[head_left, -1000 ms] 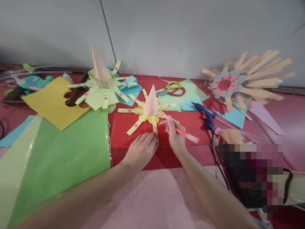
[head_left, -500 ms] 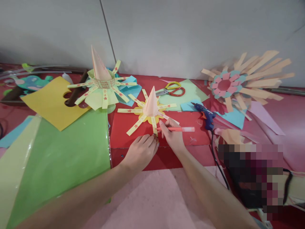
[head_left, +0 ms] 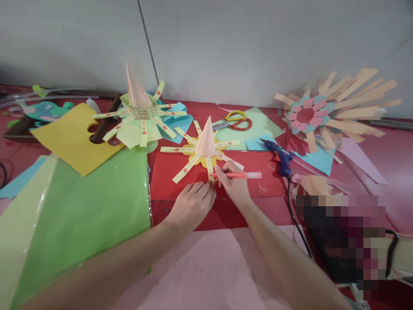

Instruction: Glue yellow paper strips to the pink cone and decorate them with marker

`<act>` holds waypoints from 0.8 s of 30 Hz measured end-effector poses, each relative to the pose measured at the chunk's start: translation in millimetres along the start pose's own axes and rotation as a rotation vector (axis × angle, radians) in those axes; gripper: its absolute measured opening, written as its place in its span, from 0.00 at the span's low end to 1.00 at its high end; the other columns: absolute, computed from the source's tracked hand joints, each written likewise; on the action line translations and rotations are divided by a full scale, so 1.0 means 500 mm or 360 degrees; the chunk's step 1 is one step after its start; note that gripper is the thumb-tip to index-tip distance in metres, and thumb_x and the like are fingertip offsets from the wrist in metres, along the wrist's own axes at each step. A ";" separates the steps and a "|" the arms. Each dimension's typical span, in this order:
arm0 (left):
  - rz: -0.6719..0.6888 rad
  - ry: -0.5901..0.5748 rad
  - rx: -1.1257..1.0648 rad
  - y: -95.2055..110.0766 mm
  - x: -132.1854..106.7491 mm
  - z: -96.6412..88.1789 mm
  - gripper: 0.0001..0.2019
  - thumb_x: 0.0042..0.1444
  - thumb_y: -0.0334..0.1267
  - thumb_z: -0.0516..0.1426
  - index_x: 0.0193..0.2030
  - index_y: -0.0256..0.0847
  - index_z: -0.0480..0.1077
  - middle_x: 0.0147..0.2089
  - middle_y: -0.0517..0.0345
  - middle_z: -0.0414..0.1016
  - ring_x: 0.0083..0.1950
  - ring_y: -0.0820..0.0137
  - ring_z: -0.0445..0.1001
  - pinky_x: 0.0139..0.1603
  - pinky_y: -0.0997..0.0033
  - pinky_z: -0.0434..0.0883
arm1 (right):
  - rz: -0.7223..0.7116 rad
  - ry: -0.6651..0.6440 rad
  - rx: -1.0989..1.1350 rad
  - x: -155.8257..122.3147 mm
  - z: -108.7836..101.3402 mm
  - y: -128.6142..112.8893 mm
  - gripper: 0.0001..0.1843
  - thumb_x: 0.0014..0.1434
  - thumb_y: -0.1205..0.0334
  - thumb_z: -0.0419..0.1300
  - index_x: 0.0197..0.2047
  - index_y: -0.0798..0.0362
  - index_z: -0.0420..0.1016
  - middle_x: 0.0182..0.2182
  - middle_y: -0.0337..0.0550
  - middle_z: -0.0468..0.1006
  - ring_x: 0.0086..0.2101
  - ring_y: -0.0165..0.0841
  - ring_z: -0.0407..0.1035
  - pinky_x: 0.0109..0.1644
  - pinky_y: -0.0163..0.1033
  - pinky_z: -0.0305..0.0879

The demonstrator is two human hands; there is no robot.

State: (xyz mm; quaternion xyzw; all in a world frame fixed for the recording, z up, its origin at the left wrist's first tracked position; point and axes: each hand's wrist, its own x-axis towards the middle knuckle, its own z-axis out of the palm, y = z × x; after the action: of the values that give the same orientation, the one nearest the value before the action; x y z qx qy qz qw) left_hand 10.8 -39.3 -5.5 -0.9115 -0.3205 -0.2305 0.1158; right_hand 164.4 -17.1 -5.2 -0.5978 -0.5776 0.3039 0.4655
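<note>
A pale pink paper cone [head_left: 205, 142] stands upright on a yellow flower-shaped base [head_left: 187, 149], with pale yellow strips radiating around it. Several strips carry red stars and writing. My right hand [head_left: 235, 183] grips a red pen [head_left: 244, 175], its tip at the front paper strip [head_left: 209, 165]. At that strip's near end, my left hand [head_left: 193, 202] lies with curled fingers holding it down; the end itself is hidden under the fingertips. Both hands rest close together over the red sheet [head_left: 171, 187].
Behind the cone lie scissors [head_left: 237, 120], and to the right a blue glue gun [head_left: 280, 159] with a black cord. A similar cone craft [head_left: 142, 113] stands at left, near yellow card [head_left: 74, 140] and green sheets [head_left: 97, 206]. A pink-and-orange paper craft [head_left: 305, 115] leans at back right.
The pen's back end has shifted slightly relative to my right hand. My left hand stays at the strip's end. The whole view has drifted a little.
</note>
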 end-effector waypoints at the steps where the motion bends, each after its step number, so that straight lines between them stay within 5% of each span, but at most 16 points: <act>1: -0.0003 -0.0002 -0.0014 0.000 0.000 0.000 0.10 0.62 0.29 0.50 0.40 0.32 0.72 0.37 0.53 0.77 0.38 0.67 0.75 0.37 0.68 0.71 | -0.0014 0.0005 -0.0019 0.000 0.000 0.000 0.20 0.57 0.53 0.55 0.19 0.50 0.54 0.14 0.30 0.60 0.18 0.26 0.59 0.25 0.34 0.58; 24: -0.0017 -0.0077 -0.0104 -0.001 -0.003 0.001 0.13 0.63 0.29 0.47 0.43 0.32 0.72 0.40 0.49 0.77 0.41 0.66 0.75 0.40 0.64 0.73 | 0.0013 0.0146 -0.0044 -0.002 0.006 0.000 0.18 0.57 0.58 0.52 0.20 0.48 0.48 0.12 0.30 0.54 0.18 0.27 0.59 0.23 0.34 0.56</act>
State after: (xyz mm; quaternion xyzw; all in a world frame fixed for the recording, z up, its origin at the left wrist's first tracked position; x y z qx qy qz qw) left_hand 9.9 -39.4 -6.7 -0.9184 -0.3204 -0.2192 0.0769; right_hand 161.5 -17.7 -6.4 -0.6199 -0.5573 0.2700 0.4819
